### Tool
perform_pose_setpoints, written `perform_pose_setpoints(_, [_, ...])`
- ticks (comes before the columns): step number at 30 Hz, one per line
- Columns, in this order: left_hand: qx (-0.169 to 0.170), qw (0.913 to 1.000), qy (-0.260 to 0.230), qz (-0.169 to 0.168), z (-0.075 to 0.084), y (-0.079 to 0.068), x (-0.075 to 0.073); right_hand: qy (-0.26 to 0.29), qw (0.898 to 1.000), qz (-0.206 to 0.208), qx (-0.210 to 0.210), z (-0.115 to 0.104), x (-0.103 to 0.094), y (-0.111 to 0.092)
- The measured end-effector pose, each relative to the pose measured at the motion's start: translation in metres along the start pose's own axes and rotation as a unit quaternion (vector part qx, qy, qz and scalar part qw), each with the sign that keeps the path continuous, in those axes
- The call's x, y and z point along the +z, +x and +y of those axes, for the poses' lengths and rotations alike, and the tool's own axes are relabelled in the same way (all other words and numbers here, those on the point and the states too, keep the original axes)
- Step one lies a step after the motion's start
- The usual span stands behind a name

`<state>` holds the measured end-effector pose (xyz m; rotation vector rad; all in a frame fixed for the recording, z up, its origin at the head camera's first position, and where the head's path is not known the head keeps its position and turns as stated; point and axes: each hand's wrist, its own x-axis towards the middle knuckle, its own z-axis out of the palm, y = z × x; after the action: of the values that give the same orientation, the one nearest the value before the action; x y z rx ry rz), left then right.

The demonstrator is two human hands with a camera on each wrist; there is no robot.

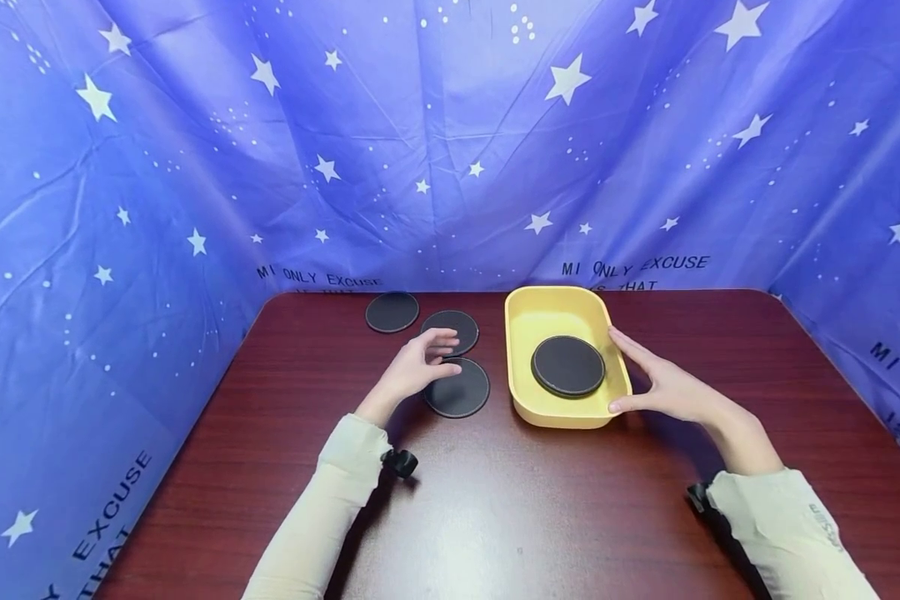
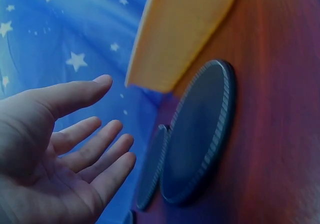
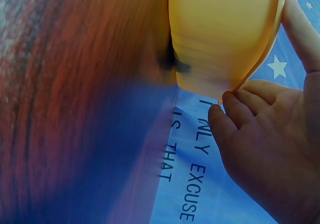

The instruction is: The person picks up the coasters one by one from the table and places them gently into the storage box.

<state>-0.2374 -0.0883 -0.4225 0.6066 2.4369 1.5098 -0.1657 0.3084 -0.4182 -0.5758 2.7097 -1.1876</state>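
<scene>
In the head view my left hand [image 1: 412, 367] hovers over two round black coasters, the nearer coaster [image 1: 457, 388] and the middle coaster [image 1: 452, 330], holding nothing. The left wrist view shows its fingers loosely spread, apart from the coaster [image 2: 200, 134] beside them. My right hand [image 1: 671, 387] rests against the right side of a yellow rectangular box [image 1: 521, 333]. Its fingers are nearly straight, with the thumb at the near corner and fingertips on the rim, as the right wrist view also shows. Inside the box lies a black coaster [image 1: 568, 365]; whether others lie under it, I cannot tell.
Another black coaster [image 1: 392, 312] lies at the table's back edge, left of the others. The dark red wooden table [image 1: 450, 517] is glossy. A blue curtain [image 1: 450, 142] with white stars hangs behind and along both sides.
</scene>
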Motion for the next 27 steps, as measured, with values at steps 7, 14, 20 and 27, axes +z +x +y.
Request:
perform_pose_setpoints(7, [-0.03, 0.9994, 0.009, -0.018, -0.021, -0.008, -0.006, 0.0, 1.0, 0.0, -0.002, 0.0, 0.002, 0.0])
perform_pose_setpoints(14, [-0.036, 0.998, -0.017, -0.049, -0.037, -0.013, -0.012, -0.002, 1.0, 0.001, 0.003, 0.002, 0.003, 0.002])
perform_pose_setpoints(20, [0.005, 0.994, -0.043, -0.101, -0.055, -0.014, -0.02, -0.003, 1.0, -0.002, 0.002, 0.001, 0.002, 0.002])
perform_pose_setpoints(27, [0.036, 0.9879, -0.045, -0.144, -0.062, -0.011, -0.021, -0.006, 1.0, 0.001, 0.003, -0.001, -0.001, -0.001])
